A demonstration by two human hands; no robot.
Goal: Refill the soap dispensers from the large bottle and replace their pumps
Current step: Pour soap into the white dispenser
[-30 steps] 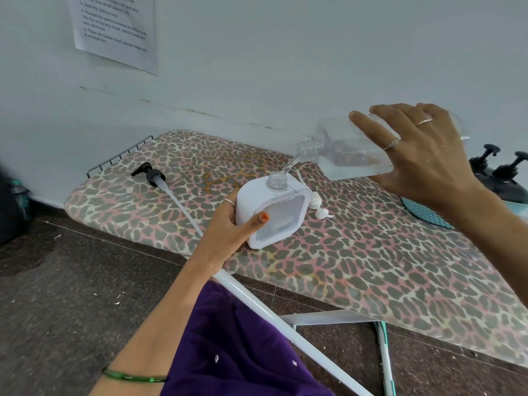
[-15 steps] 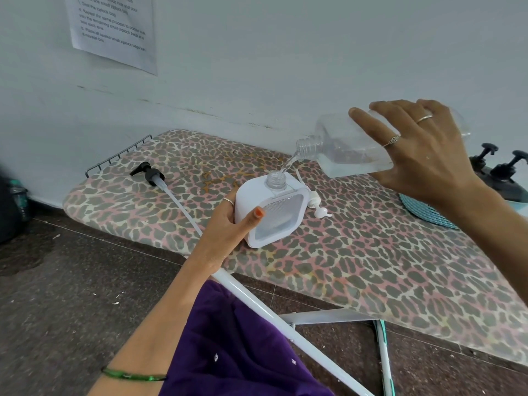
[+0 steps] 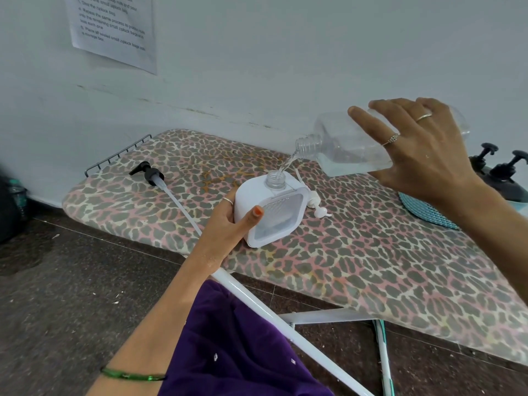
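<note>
The right hand has its grip wrapped over the top of the large clear bottle, fingers spread wide across its flat side, tipped so the threaded neck points down toward eight o'clock and a thin stream falls into the open neck of the white dispenser. The left hand grips that dispenser from its nine o'clock side, thumb across the front face, bracing it on the leopard-print ironing board. The bottle looks stiff, smooth and only part full, so I'd judge it fairly light but liable to slip if soapy; a broad hold round its body suits it. The dispenser seems light and easily tipped, so holding its body low is wise. Its white pump lies just beside it at three o'clock; a black pump lies well apart at ten o'clock
</note>
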